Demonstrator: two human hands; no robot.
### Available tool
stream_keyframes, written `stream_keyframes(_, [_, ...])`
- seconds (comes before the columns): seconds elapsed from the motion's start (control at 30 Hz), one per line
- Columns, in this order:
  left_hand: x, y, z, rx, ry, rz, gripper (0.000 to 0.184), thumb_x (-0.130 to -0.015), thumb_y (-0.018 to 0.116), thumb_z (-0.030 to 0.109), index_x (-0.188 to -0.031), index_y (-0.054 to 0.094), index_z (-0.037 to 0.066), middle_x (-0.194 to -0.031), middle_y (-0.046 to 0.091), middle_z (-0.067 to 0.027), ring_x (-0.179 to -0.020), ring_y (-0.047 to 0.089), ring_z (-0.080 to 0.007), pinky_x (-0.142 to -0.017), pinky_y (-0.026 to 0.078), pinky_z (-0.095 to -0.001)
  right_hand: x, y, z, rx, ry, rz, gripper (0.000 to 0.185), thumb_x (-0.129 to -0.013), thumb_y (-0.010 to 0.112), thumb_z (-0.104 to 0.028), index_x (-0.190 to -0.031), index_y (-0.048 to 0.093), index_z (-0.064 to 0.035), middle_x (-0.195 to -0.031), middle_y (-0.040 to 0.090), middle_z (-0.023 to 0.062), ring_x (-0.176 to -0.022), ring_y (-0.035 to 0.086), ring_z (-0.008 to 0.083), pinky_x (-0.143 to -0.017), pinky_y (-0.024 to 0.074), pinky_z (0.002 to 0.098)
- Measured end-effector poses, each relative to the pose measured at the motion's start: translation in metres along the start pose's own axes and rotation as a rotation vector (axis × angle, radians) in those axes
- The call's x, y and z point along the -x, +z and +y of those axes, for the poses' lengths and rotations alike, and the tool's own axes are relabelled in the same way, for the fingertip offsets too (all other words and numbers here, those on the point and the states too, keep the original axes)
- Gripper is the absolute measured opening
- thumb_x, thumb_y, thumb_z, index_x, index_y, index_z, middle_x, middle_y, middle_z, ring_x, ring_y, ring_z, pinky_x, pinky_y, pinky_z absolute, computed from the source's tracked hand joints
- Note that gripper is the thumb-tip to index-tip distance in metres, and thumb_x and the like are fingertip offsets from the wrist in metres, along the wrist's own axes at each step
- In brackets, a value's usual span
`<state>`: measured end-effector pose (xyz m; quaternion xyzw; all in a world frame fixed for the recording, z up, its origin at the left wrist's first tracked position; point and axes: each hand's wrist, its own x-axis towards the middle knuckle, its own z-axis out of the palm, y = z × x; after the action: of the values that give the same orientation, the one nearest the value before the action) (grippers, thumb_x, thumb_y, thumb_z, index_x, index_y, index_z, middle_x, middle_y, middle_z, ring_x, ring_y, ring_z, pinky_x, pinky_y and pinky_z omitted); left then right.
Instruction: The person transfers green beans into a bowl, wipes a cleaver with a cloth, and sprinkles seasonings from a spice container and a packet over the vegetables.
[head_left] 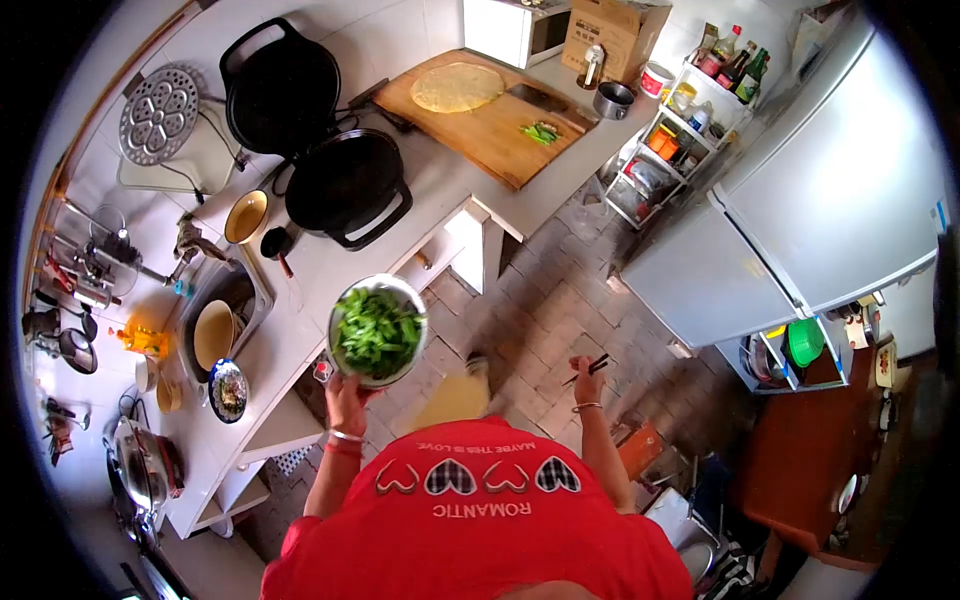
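My left hand (348, 402) grips the near rim of a white bowl (421, 300) heaped with chopped leafy greens (376, 332). The bowl is held over the floor beside the counter edge. Out to the right, my right hand (586, 382) is closed around a pair of dark chopsticks (598, 364), clear of the bowl. At the far end of the counter, a round flat sheet of dough (458, 88) lies on a wooden board (455, 130). On the same board are a little pile of chopped green onion (541, 132) and a cleaver (540, 98).
An open black electric griddle (345, 180) stands on the counter (440, 200), beside a yellow bowl (246, 216) and small black ladle (277, 243). The sink (262, 290) holds a large bowl (214, 335). A fridge (780, 210) and condiment rack (665, 150) stand right; a brown table (800, 450) is lower right.
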<state>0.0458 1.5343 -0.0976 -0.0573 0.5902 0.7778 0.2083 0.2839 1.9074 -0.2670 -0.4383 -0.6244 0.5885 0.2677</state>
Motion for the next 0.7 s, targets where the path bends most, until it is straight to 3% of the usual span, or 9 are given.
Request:
stream_keyframes(0.13, [-0.081,0.07,-0.034,-0.019,-0.067,-0.073,0.029,-0.087,0.049,0.008,-0.114,0.05,-0.004,-0.1,0.063,-0.0165,-0.084,0.066,-0.0269,-0.068,0.059,-0.0381,-0.022,0.005,-0.065,-0.134,0.027,-0.078,0.017,-0.091,0.046,-0.012,-0.093,0.06,-0.0013,-0.084,0.063,0.0073,-0.069,0.058,0.0131,-0.06,0.0466,0.0276])
stream_keyframes(0.2, [-0.121,0.12,-0.036,0.026,-0.035,-0.134,0.026,-0.085,0.047,0.002,-0.11,0.047,-0.006,-0.102,0.06,-0.0182,-0.079,0.066,-0.0296,-0.067,0.06,-0.0412,-0.049,-0.002,-0.073,-0.101,-0.092,-0.034,0.015,-0.09,0.046,-0.007,-0.096,0.059,-0.0024,-0.082,0.064,0.0065,-0.061,0.055,0.0115,-0.053,0.0445,0.0257])
stream_keyframes(0.3, [-0.202,0.175,-0.063,0.065,-0.057,-0.064,0.033,-0.088,0.045,0.002,-0.12,0.044,-0.004,-0.107,0.059,-0.0192,-0.084,0.066,-0.0287,-0.064,0.059,-0.0373,-0.098,-0.018,-0.091,0.023,-0.109,-0.032,0.017,-0.088,0.045,-0.001,-0.097,0.059,-0.004,-0.081,0.064,0.0055,-0.049,0.05,0.0098,-0.046,0.0414,0.0243])
stream_keyframes(0.37, [-0.244,0.221,-0.055,-0.056,-0.083,0.019,0.028,-0.088,0.044,0.002,-0.116,0.044,-0.003,-0.103,0.06,-0.019,-0.08,0.066,-0.0276,-0.064,0.059,-0.0366,-0.139,-0.03,-0.094,0.156,-0.082,-0.032,0.018,-0.086,0.044,0.0,-0.094,0.059,-0.0047,-0.079,0.065,0.0051,-0.041,0.044,0.0085,-0.04,0.0377,0.0245])
stream_keyframes(0.47, [-0.321,0.258,-0.08,-0.016,0.008,0.046,0.024,-0.086,0.044,-0.001,-0.11,0.043,-0.005,-0.097,0.061,-0.0212,-0.075,0.067,-0.03,-0.061,0.061,-0.0379,-0.192,-0.025,-0.141,0.105,0.143,-0.097,0.018,-0.085,0.043,0.0,-0.091,0.059,-0.0038,-0.078,0.066,0.0062,-0.049,0.051,0.0112,-0.048,0.043,0.027])
stream_keyframes(0.5, [-0.34,0.272,-0.079,-0.001,-0.014,0.068,0.024,-0.086,0.044,-0.001,-0.109,0.043,-0.006,-0.096,0.061,-0.0221,-0.074,0.067,-0.0309,-0.06,0.061,-0.0381,-0.214,-0.017,-0.141,0.192,0.047,-0.103,0.018,-0.085,0.043,-0.001,-0.09,0.06,-0.0029,-0.078,0.066,0.0073,-0.061,0.058,0.0154,-0.062,0.0473,0.0306])
stream_keyframes(0.6, [-0.384,0.299,-0.076,-0.037,-0.037,0.118,0.024,-0.085,0.046,-0.002,-0.108,0.043,-0.007,-0.095,0.061,-0.0236,-0.072,0.067,-0.0324,-0.058,0.061,-0.0382,-0.269,-0.005,-0.162,0.368,-0.053,-0.171,0.016,-0.085,0.044,-0.003,-0.091,0.06,-0.0017,-0.078,0.066,0.008,-0.072,0.061,0.0187,-0.072,0.0475,0.0327])
stream_keyframes(0.7, [-0.411,0.321,-0.072,-0.066,-0.052,0.151,0.024,-0.085,0.047,-0.001,-0.108,0.043,-0.007,-0.094,0.062,-0.0238,-0.071,0.067,-0.0329,-0.058,0.061,-0.0384,-0.318,0.018,-0.191,0.456,-0.139,-0.228,0.014,-0.086,0.047,-0.002,-0.092,0.06,-0.0004,-0.074,0.065,0.0077,-0.068,0.059,0.0159,-0.065,0.046,0.0288])
